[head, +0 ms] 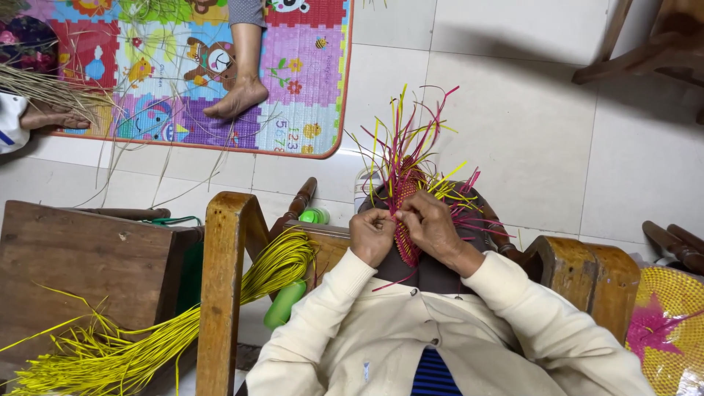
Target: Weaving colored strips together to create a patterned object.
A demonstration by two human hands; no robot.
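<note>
Woven piece: I see a narrow red and yellow woven piece [405, 220] upright over the lap, its loose strands [418, 139] fanning up and toward the far side.
Left hand: the left hand [372, 235] sits just left of the weave, fingers [381, 217] curled in and pinching a strand at the piece's edge.
Right hand: the right hand [434, 229] lies against the right face of the weave, fingers [408, 217] bent and nipping the strip work (both hands meet at about the same height, fingertips almost touching).
Hidden: the lower end of the piece drops behind the hands and a dark lap cloth [433, 275]; I cannot tell exactly which strand each hand grips. The woven disc [669, 330] at near right is cut by the edge.
Seat: I note wooden chair arms, one at left [222, 293] and one at right [587, 275], with cream sleeves [323, 330] between them.
Stock: a bundle of yellow strips [147, 341] runs from the near left corner over the left arm; a green bottle [284, 302] lies beside it.
Room: pale floor tiles [513, 110]; a coloured play mat [191, 73] at far left, with another person's bare foot [236, 99] resting on it; a wooden stool [81, 271] at left.
</note>
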